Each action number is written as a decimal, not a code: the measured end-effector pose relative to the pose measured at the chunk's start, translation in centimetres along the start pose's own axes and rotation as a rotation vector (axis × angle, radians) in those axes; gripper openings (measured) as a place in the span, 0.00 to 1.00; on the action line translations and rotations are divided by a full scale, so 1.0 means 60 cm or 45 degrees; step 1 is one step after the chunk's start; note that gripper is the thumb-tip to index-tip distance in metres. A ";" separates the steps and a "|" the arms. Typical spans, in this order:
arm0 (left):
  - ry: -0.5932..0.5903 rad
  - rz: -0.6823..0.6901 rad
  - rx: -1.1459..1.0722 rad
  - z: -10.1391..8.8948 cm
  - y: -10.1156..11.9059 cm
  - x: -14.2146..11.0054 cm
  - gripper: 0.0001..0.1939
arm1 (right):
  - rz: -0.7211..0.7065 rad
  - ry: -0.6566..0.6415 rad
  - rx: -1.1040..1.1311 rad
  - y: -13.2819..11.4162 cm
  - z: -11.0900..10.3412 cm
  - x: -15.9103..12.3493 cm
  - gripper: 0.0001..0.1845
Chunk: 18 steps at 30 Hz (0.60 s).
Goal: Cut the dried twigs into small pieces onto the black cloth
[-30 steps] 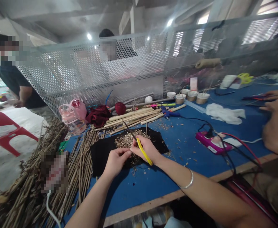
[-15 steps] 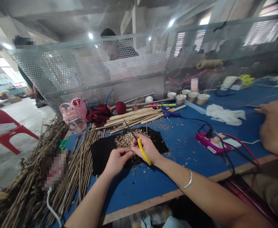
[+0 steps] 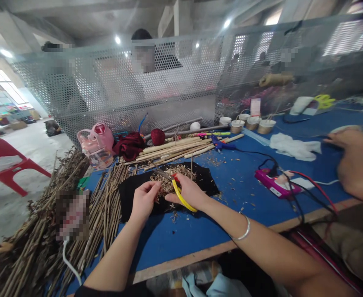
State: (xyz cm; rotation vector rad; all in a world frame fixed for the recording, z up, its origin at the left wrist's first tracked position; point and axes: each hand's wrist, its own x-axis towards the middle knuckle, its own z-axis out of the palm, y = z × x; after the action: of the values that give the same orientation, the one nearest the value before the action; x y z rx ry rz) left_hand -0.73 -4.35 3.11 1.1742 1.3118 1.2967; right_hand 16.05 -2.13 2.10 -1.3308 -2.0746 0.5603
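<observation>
My right hand [image 3: 189, 193] grips yellow-handled scissors [image 3: 179, 195] over a black cloth [image 3: 131, 198] heaped with wood shavings [image 3: 173, 175]. The blades point up and left over the shavings. My left hand [image 3: 144, 201] is pinched on a small piece just left of the blades; I cannot make out what it is. Both hands rest at the front edge of the cloth on the blue table [image 3: 181, 239].
A big pile of brown sticks [image 3: 39, 239] lies at the left. Peeled pale sticks [image 3: 175, 149], a pink bottle [image 3: 96, 144] and dark red yarn [image 3: 158, 136] lie behind the cloth. A pink device with cables [image 3: 276, 183] sits right. Another person's hand [image 3: 357, 165] works at the far right. A perforated metal screen [image 3: 169, 86] stands behind.
The scissors have tipped lower, blades now nearly level over the shavings. My left hand shifted slightly up and left. The person at the far left moved behind the screen.
</observation>
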 end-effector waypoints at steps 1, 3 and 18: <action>-0.004 0.002 -0.007 0.000 -0.001 0.000 0.19 | -0.024 0.004 -0.022 -0.002 0.000 0.000 0.31; -0.030 0.006 -0.008 0.000 -0.004 0.001 0.19 | -0.037 -0.008 -0.023 -0.004 0.000 0.000 0.29; 0.028 0.063 0.012 -0.002 -0.006 0.001 0.17 | 0.017 -0.006 -0.141 0.000 -0.001 0.002 0.30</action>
State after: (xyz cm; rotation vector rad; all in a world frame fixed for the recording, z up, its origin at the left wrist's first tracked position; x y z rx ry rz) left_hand -0.89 -4.29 2.73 1.2090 1.3136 1.3439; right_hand 16.05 -2.00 2.17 -1.4076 -2.1286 0.4601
